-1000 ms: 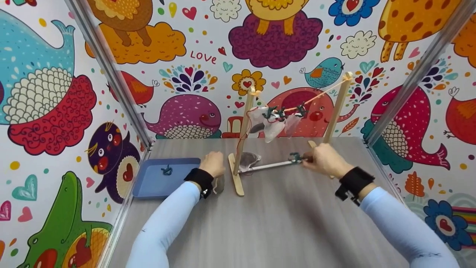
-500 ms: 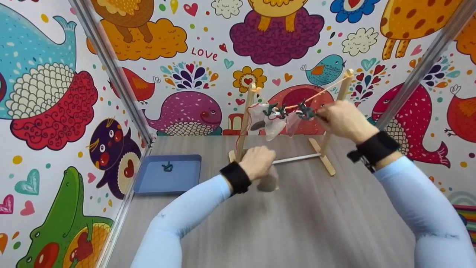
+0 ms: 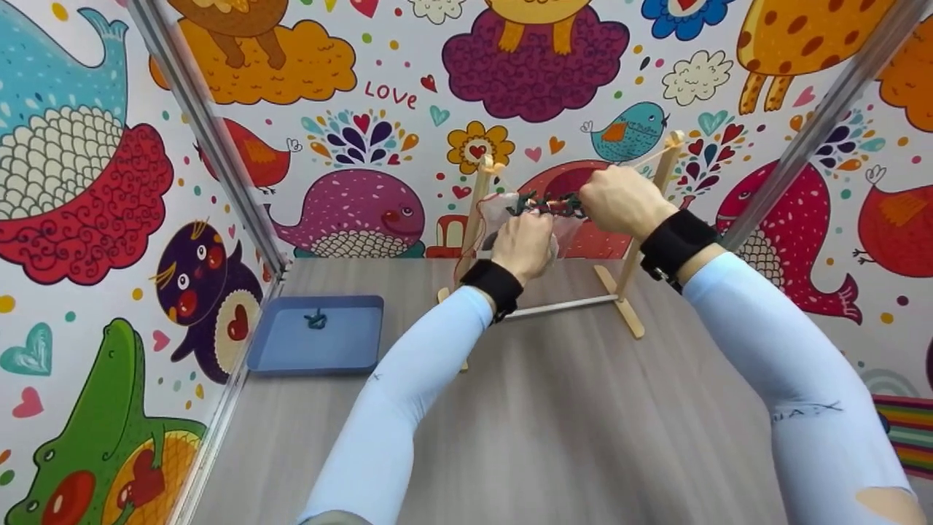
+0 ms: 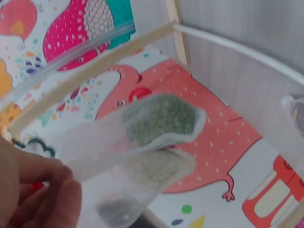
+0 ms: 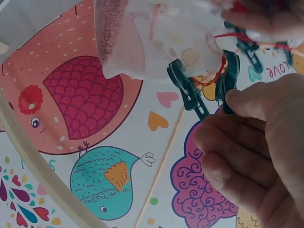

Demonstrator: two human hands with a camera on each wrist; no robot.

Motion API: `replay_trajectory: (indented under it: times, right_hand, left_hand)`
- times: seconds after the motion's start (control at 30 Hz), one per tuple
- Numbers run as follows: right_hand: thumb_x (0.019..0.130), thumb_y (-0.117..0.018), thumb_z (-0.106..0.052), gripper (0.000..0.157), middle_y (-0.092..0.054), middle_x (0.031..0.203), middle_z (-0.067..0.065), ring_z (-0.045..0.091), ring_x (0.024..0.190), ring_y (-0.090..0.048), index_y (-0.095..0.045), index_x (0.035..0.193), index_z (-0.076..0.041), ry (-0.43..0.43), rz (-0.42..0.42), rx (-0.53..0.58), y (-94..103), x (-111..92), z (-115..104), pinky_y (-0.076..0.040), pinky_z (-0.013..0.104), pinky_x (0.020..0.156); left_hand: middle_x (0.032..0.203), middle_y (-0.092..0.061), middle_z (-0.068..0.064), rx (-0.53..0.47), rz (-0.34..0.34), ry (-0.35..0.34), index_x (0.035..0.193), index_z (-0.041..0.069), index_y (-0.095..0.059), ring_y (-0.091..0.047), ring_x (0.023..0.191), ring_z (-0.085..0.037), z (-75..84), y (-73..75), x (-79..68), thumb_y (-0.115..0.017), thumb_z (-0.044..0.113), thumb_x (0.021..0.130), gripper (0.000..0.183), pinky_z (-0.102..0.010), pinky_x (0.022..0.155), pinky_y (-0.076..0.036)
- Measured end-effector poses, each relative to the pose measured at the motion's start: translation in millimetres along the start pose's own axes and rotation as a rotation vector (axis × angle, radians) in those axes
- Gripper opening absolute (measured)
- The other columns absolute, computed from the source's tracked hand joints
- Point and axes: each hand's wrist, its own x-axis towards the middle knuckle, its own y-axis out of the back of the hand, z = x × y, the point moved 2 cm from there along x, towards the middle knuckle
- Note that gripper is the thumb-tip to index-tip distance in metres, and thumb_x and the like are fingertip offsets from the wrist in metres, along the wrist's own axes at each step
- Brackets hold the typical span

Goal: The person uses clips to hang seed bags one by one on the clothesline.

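Note:
My left hand is raised to the string and pinches the top of a small translucent mesh bag with green grains in its bottom. Beside that bag hang one with pale grains and one with dark contents. Just to the right, at the same height, my right hand pinches a dark green clothespin between thumb and fingers. Another green clothespin sits close by, at the top of a bag with reddish-brown grains. The left fingertips are near both clothespins in the right wrist view.
The string runs between two wooden posts, joined low down by a white rod. On the table's left stands a blue tray with a green clothespin in it. Printed walls enclose the table, with metal rails at the corners.
My left hand has come up from the table beside the stand, bringing a bag to the string. The right hand has risen from the rod to the string with a clothespin and shifted left.

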Motion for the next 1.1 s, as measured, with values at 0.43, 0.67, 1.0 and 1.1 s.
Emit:
replay_trajectory:
  times: [0.43, 0.67, 1.0, 1.1]
  right_hand:
    - [0.092, -0.067, 0.006, 0.013, -0.073, 0.075, 0.019, 0.038, 0.063, -0.067, -0.076, 0.084, 0.001, -0.071, -0.017, -0.065, 9.0, 15.4, 2.2, -0.068, 0.056, 0.071]
    - [0.098, -0.066, 0.007, 0.015, -0.074, 0.08, 0.021, 0.035, 0.065, -0.067, -0.077, 0.089, 0.002, -0.034, -0.092, -0.054, 2.5, 27.2, -0.5, -0.069, 0.053, 0.071]
    - [0.093, -0.066, 0.008, 0.016, -0.07, 0.073, 0.015, 0.031, 0.061, -0.061, -0.075, 0.084, -0.001, 0.008, -0.119, 0.019, 6.6, 23.8, 10.4, -0.067, 0.049, 0.065]
    - [0.093, -0.065, 0.008, 0.019, -0.067, 0.07, 0.013, 0.03, 0.06, -0.058, -0.074, 0.08, -0.003, 0.017, -0.107, 0.038, 7.0, 25.1, 10.6, -0.062, 0.046, 0.06]
  left_hand:
    - [0.1, -0.087, -0.014, -0.02, 0.0, 0.019, 0.108, 0.011, -0.085, -0.086, 0.089, -0.036, -5.2, 1.2, 19.6, -0.062, 0.011, 0.11, 0.023, -0.048, 0.072, -0.07]
    - [0.104, -0.088, -0.012, 0.022, -0.026, 0.063, 0.109, 0.012, -0.087, -0.086, 0.09, -0.035, -8.9, 2.9, 18.9, -0.062, 0.013, 0.11, 0.025, -0.047, 0.072, -0.07]
    - [0.101, -0.087, -0.01, 0.018, 0.057, 0.007, 0.11, 0.012, -0.086, -0.086, 0.09, -0.032, -6.5, 10.2, 28.4, -0.062, 0.007, 0.109, 0.024, -0.044, 0.072, -0.07]
    - [0.103, -0.087, -0.009, 0.03, 0.073, -0.039, 0.111, 0.011, -0.086, -0.086, 0.091, -0.03, -4.1, 11.5, 30.6, -0.062, 0.005, 0.108, 0.024, -0.043, 0.075, -0.07]
